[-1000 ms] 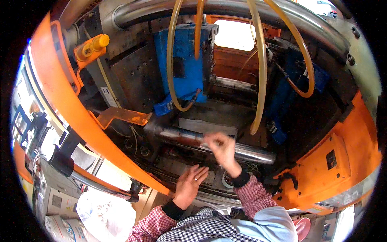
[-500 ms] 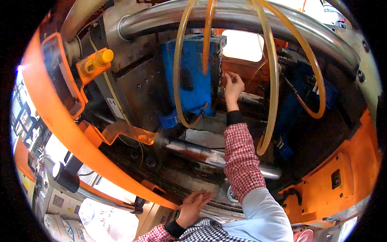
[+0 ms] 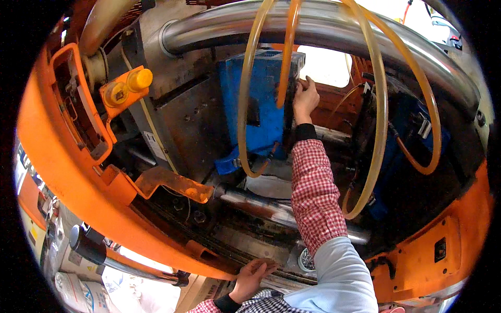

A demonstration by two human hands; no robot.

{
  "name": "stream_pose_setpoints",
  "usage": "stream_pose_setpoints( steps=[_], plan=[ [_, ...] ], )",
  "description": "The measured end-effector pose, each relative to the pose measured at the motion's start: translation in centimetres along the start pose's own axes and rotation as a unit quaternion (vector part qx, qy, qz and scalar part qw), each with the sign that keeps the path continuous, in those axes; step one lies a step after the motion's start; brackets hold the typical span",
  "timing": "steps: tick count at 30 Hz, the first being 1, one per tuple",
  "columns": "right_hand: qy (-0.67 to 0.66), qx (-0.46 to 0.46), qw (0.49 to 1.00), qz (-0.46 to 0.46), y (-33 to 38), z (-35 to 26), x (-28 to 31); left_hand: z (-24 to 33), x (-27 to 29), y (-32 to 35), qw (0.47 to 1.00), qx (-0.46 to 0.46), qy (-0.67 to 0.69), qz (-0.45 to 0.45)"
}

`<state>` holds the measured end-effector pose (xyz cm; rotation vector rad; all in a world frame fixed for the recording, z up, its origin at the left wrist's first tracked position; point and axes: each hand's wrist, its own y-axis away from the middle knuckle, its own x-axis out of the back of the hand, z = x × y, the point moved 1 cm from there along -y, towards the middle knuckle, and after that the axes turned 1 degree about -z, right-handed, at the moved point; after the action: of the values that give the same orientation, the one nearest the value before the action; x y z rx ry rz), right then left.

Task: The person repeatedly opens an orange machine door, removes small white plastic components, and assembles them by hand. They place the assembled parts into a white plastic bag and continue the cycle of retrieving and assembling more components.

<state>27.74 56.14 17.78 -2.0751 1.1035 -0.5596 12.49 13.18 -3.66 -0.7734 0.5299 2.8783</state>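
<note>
My right hand (image 3: pixel 306 102) reaches up to the right-hand face of a blue mould block (image 3: pixel 255 128) in the middle of a large machine. Its fingertips are drawn together at the block's dark edge, one finger raised; anything between them is too small to make out. Low in the view, my left hand (image 3: pixel 250 280) hovers by the machine's lower ledge, fingers stretched out and loosely bent, with nothing visible in it. A small bowl of silvery pieces (image 3: pixel 308 259) stands beside my right sleeve, which partly hides it.
Amber hoses (image 3: pixel 380 104) hang in loops on both sides of my right arm. A thick steel bar (image 3: pixel 313 26) crosses above, and a thinner bar (image 3: pixel 255 200) runs below. An orange guard frame (image 3: pixel 78 193) curves along the left. Another blue block (image 3: pixel 402 141) faces from the right.
My right hand has come closer to the block's edge, and its fingers now meet it. The view has shifted slightly, showing more of the bowl. My left hand stays nearly in place.
</note>
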Motion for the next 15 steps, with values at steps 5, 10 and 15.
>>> stream_pose_setpoints(
  steps=[5,10,15],
  plan=[
    [0.004,-0.012,1.0,-0.02,0.4,-0.3,0.1,-0.1,0.4,-0.2,1.0,-0.005,0.0,-0.002],
    [0.019,0.016,0.999,-0.03,0.0,0.0,0.1,-0.4,0.7,-0.5,1.0,-0.014,-0.004,-0.015],
    [0.042,0.021,0.996,-0.071,0.0,-0.6,0.6,-0.5,0.4,-0.7,0.999,-0.023,0.0,-0.03]
  ],
)
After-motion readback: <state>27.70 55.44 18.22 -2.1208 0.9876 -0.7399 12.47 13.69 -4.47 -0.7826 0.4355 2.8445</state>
